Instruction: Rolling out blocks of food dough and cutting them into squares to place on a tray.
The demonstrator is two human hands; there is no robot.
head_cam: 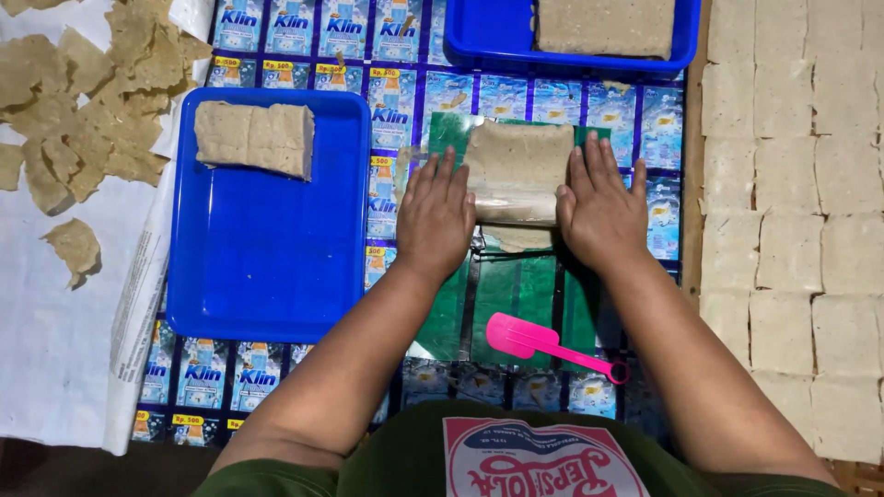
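Head view: both hands flat, palms down, fingers stretched out, nothing clasped. Left hand (435, 216) presses at the left end of a clear roller (514, 206), right hand (599, 212) at its right end. Roller lies across a beige dough slab (518, 158) on a green plastic sheet (502, 299); thin flattened dough shows just below the roller. Pink spatula (545, 343) lies on the sheet nearer the body, apart from both hands. Left: blue tray (267, 267) with a dough block (255, 137). Top: second blue tray (479, 41) holding another block. Right: rows of pale square sheets (792, 212). Far left: dried torn pieces (83, 110) on white paper.
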